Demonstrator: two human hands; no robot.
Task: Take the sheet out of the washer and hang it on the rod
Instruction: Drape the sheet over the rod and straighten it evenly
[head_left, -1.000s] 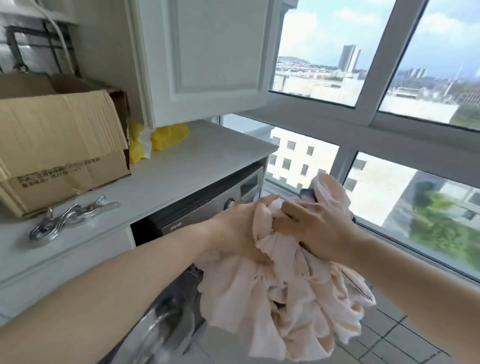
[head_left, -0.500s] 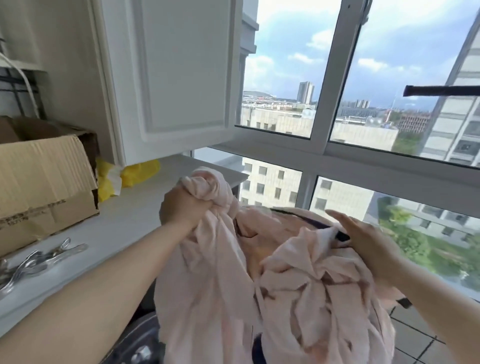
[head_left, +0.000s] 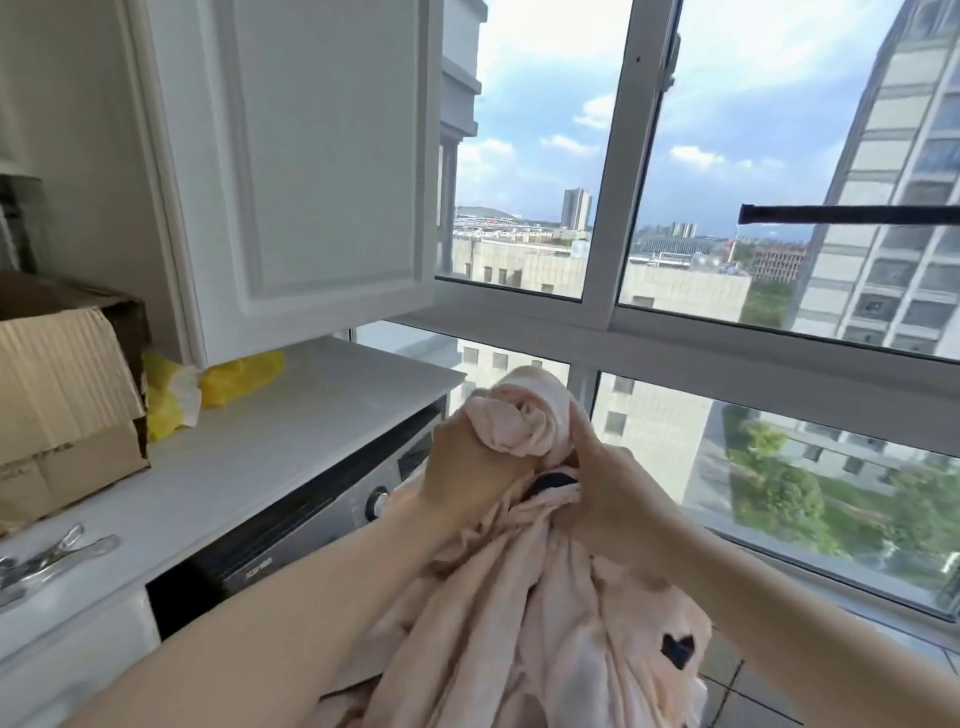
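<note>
The pale pink sheet (head_left: 519, 613) hangs bunched in front of me, its top wadded into a knot between both hands. My left hand (head_left: 467, 473) grips the wad from the left. My right hand (head_left: 608, 493) holds the bunched cloth from the right, close against the left. A dark navy patch shows between the hands. The dark rod (head_left: 852, 214) runs level at the upper right, above and to the right of the hands. The washer (head_left: 311, 519), with its silver panel and dial, sits under the counter at the lower left, partly hidden by my left arm.
A white counter (head_left: 291, 447) carries a cardboard box (head_left: 62, 410), a yellow bag (head_left: 228, 382) and metal clips (head_left: 47, 558). A white cabinet door (head_left: 311, 166) hangs above it. Large windows (head_left: 779, 364) fill the right side.
My right hand has moved left and closed on the bunched sheet next to my left hand. The sheet now hangs more gathered below both hands. The view has tilted slightly upward.
</note>
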